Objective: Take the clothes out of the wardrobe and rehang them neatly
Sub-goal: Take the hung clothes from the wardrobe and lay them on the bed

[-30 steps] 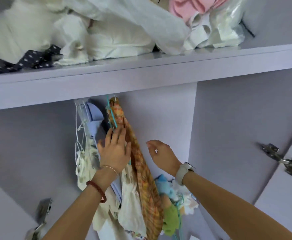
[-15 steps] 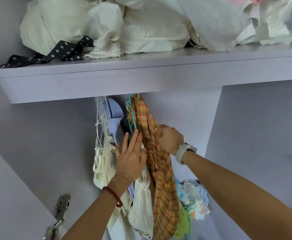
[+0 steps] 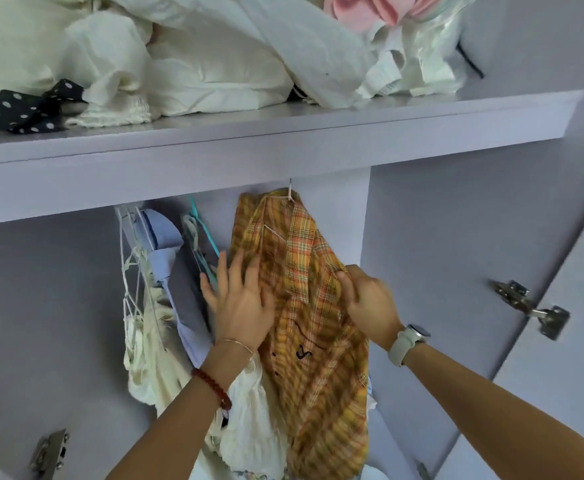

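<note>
Clothes (image 3: 152,341) at nine o'clock still hang bunched, so most rehanging remains. Your left hand (image 3: 240,306) presses flat-fingered at center; your right hand (image 3: 370,303), three o'clock, pinches the plaid shirt (image 3: 304,306), hanger hooked at twelve.

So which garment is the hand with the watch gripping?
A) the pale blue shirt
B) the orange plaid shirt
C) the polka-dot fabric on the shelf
B: the right hand, wearing the watch, has its fingers curled into the orange plaid shirt hanging under the shelf.
</note>
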### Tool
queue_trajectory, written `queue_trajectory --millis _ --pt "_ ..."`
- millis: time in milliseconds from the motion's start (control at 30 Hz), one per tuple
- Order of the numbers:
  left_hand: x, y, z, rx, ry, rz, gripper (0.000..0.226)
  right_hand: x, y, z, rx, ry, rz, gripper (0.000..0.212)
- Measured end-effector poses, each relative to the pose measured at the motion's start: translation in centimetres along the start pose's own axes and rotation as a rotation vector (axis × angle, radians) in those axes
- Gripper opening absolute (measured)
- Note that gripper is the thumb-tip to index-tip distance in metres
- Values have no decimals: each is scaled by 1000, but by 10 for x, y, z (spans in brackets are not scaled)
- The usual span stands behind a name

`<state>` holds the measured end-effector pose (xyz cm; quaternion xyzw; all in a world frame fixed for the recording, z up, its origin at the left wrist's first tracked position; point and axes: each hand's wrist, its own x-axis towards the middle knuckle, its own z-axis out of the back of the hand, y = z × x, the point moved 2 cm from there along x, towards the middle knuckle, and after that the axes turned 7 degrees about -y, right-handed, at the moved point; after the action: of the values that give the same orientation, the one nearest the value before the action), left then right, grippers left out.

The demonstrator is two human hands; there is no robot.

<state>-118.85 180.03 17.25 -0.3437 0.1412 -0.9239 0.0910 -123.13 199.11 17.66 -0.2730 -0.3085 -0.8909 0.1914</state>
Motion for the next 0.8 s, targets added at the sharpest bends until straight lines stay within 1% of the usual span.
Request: queue_trajectory --millis 100,200,267,333,400,467,500,567,633,733,800 --pt "-2 -33 -9 -127 -33 -73 51 -38 -32 29 -90 47 6 35" --pt "-6 -71 -20 -294 -29 -125 49 -79 -57 73 -167 -40 82 55" --pt "-13 -98 -26 -382 -31 -178 52 -108 -76 107 -264 -81 126 60" --pt "-23 -127 -32 -464 38 -248 54 -140 -95 139 -346 -89 120 60" --pt "-40 -157 -40 -524 167 -373 53 -173 -113 172 -411 -109 77 61" --pt "-64 -188 -47 -597 310 -480 53 -204 -126 203 -470 -133 5 61" --pt "-78 -203 -50 -627 388 -511 48 -220 -131 219 -499 -142 -38 61" --pt "-110 -232 -57 -656 510 -575 33 -254 -139 248 -569 -153 -137 62" --pt "-143 -260 -56 -703 580 -657 21 -292 -144 273 -633 -161 -268 60" --pt "-198 -303 -43 -801 725 -779 20 -357 -147 310 -655 -198 -520 45" --pt "-234 -333 -30 -882 840 -842 18 -401 -145 331 -668 -220 -651 38"
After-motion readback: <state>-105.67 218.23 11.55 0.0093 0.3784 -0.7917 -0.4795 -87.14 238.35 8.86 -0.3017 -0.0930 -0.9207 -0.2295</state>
